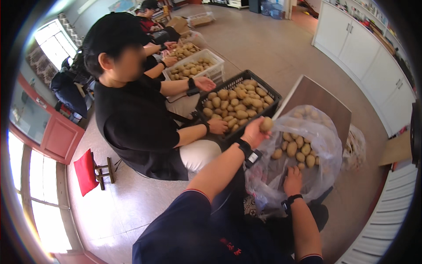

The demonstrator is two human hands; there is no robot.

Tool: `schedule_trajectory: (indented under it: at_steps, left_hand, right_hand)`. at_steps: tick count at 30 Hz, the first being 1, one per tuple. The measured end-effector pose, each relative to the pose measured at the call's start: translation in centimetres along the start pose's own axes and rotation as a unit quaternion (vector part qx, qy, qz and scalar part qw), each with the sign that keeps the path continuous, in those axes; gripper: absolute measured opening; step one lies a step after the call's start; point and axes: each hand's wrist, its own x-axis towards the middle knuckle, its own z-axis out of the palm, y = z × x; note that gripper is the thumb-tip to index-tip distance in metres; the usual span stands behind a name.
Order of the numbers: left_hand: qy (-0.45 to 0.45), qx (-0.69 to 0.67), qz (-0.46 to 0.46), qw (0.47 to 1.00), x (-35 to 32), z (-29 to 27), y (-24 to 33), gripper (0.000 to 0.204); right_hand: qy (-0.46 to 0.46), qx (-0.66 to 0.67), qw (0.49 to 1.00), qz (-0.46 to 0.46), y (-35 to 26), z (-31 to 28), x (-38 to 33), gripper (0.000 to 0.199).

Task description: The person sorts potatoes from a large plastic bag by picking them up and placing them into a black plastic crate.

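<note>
In the head view, the left hand [255, 134] is grasping a single potato [266, 124], which is sitting at its fingertips, just off the upper left edge of a clear bag [327, 169]. The right hand [293, 181] is reaching down inside the bag's mouth, its fingers pointing toward the loose potatoes [301, 148], the nearest lying just beyond them; whether it is pinching the plastic, one cannot tell. Beyond the left hand, a black crate [269, 87] is holding more potatoes, and a co-worker's hand [217, 126] is resting at its near side. A brown bench [310, 91] is standing behind the bag.
</note>
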Motion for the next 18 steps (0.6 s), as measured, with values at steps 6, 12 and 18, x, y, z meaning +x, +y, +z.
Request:
schedule_trajectory:
  at_steps: [6, 12, 18]
  left_hand:
    - [0.122, -0.097, 0.036, 0.987, 1.8, -2.9, 1.8, 0.032]
    - [0.216, -0.163, 0.111, 0.956, 3.0, -8.0, 3.4, 0.030]
    - [0.280, -0.168, 0.130, 0.936, 7.3, -6.9, -1.1, 0.037]
  right_hand:
    - [-0.035, -0.001, 0.999, 0.029, 0.1, -0.8, -0.6, 0.050]
    - [-0.031, 0.004, 0.999, 0.025, -0.1, -0.3, -1.0, 0.054]
    - [-0.025, -0.015, 0.997, 0.065, 3.8, -1.1, -2.5, 0.056]
